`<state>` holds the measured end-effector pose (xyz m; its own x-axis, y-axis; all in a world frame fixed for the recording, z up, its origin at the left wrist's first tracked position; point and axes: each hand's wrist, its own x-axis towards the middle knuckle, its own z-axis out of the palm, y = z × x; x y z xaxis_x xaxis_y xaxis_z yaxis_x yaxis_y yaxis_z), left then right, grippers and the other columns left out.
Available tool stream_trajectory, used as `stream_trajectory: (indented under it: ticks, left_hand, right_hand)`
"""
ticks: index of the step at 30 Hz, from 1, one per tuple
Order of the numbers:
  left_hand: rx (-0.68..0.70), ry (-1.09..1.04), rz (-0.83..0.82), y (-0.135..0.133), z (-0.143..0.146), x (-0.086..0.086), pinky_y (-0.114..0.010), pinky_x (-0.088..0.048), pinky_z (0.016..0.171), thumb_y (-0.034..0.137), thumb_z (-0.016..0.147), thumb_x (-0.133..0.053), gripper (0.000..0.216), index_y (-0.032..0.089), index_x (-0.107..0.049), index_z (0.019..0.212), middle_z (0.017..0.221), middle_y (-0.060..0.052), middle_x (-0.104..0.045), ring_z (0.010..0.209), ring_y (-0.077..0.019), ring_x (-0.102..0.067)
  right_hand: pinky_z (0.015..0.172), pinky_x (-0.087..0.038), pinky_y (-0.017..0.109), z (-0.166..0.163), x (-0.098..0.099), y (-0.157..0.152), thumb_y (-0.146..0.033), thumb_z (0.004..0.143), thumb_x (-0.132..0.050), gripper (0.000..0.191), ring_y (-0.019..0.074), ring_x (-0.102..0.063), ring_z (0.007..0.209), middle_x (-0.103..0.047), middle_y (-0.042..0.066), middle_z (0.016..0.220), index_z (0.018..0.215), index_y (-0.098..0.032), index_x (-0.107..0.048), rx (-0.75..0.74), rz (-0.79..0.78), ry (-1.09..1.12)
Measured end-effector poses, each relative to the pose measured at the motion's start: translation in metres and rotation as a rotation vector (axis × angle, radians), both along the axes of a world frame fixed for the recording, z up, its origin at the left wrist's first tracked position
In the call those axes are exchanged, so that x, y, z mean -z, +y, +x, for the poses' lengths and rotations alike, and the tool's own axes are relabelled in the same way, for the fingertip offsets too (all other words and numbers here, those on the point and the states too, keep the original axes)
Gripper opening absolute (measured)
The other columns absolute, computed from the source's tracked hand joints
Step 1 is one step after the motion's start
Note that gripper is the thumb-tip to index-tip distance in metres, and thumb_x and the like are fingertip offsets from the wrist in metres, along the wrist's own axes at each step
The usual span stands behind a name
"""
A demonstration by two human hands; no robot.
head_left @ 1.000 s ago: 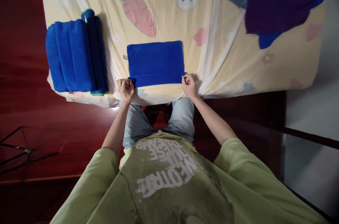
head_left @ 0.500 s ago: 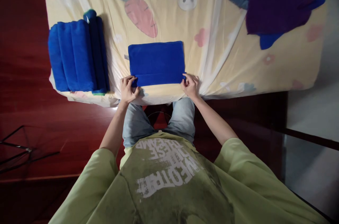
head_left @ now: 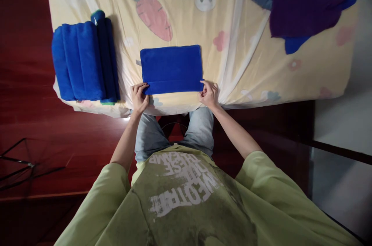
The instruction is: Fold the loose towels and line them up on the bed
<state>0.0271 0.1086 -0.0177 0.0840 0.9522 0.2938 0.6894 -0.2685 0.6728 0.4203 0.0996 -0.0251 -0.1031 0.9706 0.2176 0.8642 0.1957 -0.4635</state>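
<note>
Blue cloth point(head_left: 171, 65), fingers point(head_left: 142, 86) at near corners

On the pale yellow printed fabric sheet point(head_left: 186, 26), near its 6 o'clock edge, lies a blue rectangular fabric cloth point(head_left: 171, 68). The left hand point(head_left: 140, 97) touches its 8 o'clock corner, the right hand point(head_left: 209, 94) its 4 o'clock corner. Folded blue fabric bundles point(head_left: 83, 61) lie at 9 o'clock, a loose purple fabric piece point(head_left: 302, 1) at 2 o'clock.

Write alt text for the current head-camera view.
The person's left hand and right hand touch the near corners of a blue cloth lying flat on a printed cream sheet. Folded blue cloths lie at left, a purple cloth at upper right.
</note>
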Motion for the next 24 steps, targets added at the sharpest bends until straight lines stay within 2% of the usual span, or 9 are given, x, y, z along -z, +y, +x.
stream_trajectory:
  ticks: [6,11,17,21,24]
  left_hand:
    - [-0.014,-0.019,-0.033,0.0013,0.0005,-0.0042,-0.052,-0.041,0.110,0.037,0.094,-0.055,0.034,0.024,-0.069,0.122,0.128,-0.011,-0.068,0.124,-0.0317,-0.056]
    - [-0.029,-0.032,-0.051,0.0021,0.0015,-0.0042,-0.051,-0.040,0.111,0.031,0.092,-0.052,0.034,0.024,-0.068,0.122,0.128,-0.010,-0.069,0.125,-0.0310,-0.057]
    - [-0.040,-0.066,-0.022,0.0018,0.0034,-0.0060,-0.049,-0.041,0.111,0.029,0.093,-0.048,0.033,0.024,-0.067,0.120,0.124,-0.010,-0.069,0.123,-0.0294,-0.059]
    - [-0.081,-0.052,-0.049,0.0004,0.0040,-0.0064,-0.049,-0.041,0.110,0.031,0.096,-0.048,0.031,0.024,-0.066,0.119,0.120,-0.010,-0.070,0.120,-0.0295,-0.059]
    - [-0.096,-0.042,-0.062,-0.0005,0.0038,-0.0057,-0.050,-0.042,0.109,0.035,0.098,-0.048,0.029,0.025,-0.066,0.118,0.117,-0.010,-0.069,0.117,-0.0296,-0.059]
  right_hand:
    - [0.097,-0.049,0.047,-0.0004,-0.0025,0.0002,-0.027,0.081,-0.061,0.062,0.0260,-0.066,0.087,-0.068,0.004,0.081,0.143,-0.017,-0.058,-0.037,-0.007,0.008]
    - [0.099,-0.051,0.048,-0.0012,0.0042,0.0027,-0.023,0.086,-0.057,0.045,0.0253,-0.068,0.091,-0.071,0.007,0.090,0.130,-0.019,-0.067,0.037,0.025,0.073]
    - [0.100,-0.057,0.044,-0.0011,0.0058,0.0005,-0.026,0.094,-0.048,0.035,0.0252,-0.067,0.111,-0.067,0.013,0.113,0.121,-0.020,-0.071,0.102,0.116,0.185]
    - [0.110,-0.053,0.052,-0.0010,0.0032,-0.0008,-0.023,0.094,-0.046,0.034,0.0283,-0.064,0.123,-0.065,0.014,0.123,0.118,-0.021,-0.070,0.081,0.150,0.225]
    - [0.110,-0.052,0.057,-0.0010,0.0029,0.0002,-0.022,0.093,-0.046,0.035,0.0296,-0.065,0.122,-0.069,0.013,0.121,0.120,-0.023,-0.069,0.052,0.111,0.274]
